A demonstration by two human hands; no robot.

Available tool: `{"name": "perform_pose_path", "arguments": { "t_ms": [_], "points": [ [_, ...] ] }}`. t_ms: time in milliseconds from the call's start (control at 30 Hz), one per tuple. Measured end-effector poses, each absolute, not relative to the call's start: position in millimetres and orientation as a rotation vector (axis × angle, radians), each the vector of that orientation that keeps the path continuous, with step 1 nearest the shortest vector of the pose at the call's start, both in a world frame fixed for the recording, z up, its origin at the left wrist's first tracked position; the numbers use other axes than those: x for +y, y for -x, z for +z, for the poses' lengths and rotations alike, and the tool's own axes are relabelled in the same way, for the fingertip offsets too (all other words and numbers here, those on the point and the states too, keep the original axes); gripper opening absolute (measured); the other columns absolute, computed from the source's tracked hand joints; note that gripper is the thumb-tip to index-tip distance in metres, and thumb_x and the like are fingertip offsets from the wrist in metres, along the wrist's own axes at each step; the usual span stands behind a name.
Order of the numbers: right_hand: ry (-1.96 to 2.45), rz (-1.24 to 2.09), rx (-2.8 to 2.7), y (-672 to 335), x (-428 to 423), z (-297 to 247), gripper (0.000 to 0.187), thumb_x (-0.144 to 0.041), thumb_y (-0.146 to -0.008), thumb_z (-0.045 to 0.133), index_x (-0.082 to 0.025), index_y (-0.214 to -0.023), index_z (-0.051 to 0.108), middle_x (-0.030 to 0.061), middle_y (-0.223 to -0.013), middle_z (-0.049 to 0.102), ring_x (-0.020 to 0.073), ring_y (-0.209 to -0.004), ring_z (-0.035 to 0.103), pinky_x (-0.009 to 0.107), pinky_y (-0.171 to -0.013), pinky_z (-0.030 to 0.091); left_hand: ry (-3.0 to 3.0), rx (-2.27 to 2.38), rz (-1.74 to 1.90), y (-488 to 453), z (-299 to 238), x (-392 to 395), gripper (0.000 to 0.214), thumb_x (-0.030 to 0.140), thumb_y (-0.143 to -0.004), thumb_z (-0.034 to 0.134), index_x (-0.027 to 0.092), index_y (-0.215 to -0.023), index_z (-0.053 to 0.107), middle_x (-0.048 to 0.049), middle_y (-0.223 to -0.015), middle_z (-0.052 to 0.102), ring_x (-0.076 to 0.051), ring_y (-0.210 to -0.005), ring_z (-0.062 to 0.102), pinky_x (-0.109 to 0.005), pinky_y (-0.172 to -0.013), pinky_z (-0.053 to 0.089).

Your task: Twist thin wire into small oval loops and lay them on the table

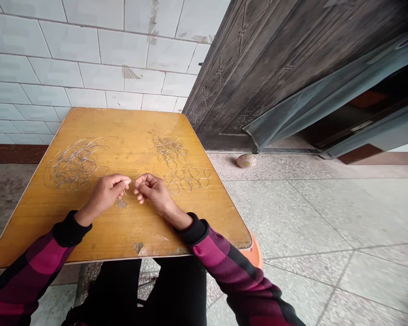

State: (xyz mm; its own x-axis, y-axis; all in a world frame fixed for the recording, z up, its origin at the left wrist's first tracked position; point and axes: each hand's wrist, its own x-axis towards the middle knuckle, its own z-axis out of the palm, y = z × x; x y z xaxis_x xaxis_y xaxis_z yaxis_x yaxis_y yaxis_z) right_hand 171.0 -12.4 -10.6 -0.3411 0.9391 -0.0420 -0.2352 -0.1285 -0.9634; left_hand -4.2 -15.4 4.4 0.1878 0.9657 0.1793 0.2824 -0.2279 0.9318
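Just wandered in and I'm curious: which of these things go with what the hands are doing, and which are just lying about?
Part of the work: left hand and right hand, both pinching a wire loop; tangled wire heap; wire rings; table.
Lying about: small round thing on the floor; orange stool; dark door.

Left hand [105, 194] & right hand [154, 191], pinching one thin wire loop [130, 193], blocked mid-table. Tangled heap of silver wire [75, 164] filled the left side, small silver wire rings [172, 152] the right. A bare lane of yellow wooden table [132, 129] ran btwn them. Front edge was free.
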Motion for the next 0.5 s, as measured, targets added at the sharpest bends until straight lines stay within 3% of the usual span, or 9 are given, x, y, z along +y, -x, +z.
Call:
{"name": "perform_pose_path", "arguments": {
  "t_ms": [133, 500],
  "points": [
    [0.887, 1.632, -1.212, -170.4, -12.8, -9.2, 0.028, -0.038, -0.072, 0.076, -0.015, -0.077, 0.06, -0.0024, -0.064, 0.065, 0.0053, -0.044, 0.054, 0.018, -0.044, 0.046, -1.725, 1.216, 1.116, 5.9, 0.5, -16.3, 0.017, 0.028, -0.083, 0.058, 0.016, -0.08, 0.07, 0.0009, -0.061, 0.062, -0.008, -0.044, 0.052, -0.02, -0.046, 0.041],
    [0.896, 1.639, -1.241, -169.0, -15.0, -8.1, 0.028, -0.039, -0.073, 0.076, -0.015, -0.077, 0.064, -0.0019, -0.067, 0.065, 0.0046, -0.047, 0.055, 0.017, -0.046, 0.047, -1.551, 1.166, 1.033, 2.3, 6.5, -16.1, 0.02, 0.03, -0.08, 0.06, 0.016, -0.068, 0.064, 0.0037, -0.052, 0.055, -0.007, -0.043, 0.047, -0.019, -0.045, 0.038]
  ]
}}
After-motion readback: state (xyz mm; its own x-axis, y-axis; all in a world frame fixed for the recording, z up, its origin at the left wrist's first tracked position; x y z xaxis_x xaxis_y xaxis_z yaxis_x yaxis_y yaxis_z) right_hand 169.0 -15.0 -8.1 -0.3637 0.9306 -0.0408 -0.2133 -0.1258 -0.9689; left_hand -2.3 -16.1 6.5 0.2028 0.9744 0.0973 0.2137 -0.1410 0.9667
